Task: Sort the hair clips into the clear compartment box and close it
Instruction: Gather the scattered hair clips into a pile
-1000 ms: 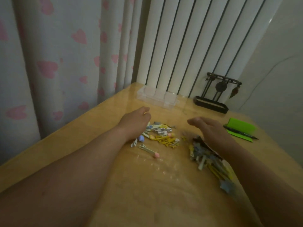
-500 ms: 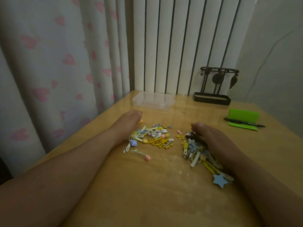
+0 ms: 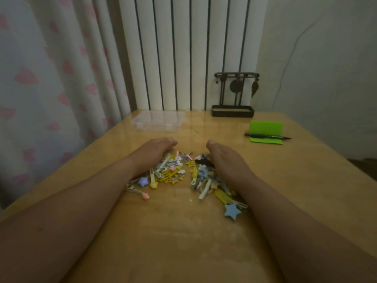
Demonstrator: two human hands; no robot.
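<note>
Head view: two loose heaps of hair clips are seen on the wooden counter, between two bare forearms. The left hand is set on its edge against the left heap, fingers together and slightly bent, nothing gripped. The right hand is laid against the right heap, fingers together and slightly bent, nothing gripped. A blue star clip is seen at the near end of the right heap, touching the right forearm. A pink-tipped clip lies at the near edge of the left heap. The clear compartment box is placed at the far edge of the counter, well apart from the clips; lid state cannot be told. A green pad with a pen across it is seen far right, a black stand behind it.
</note>
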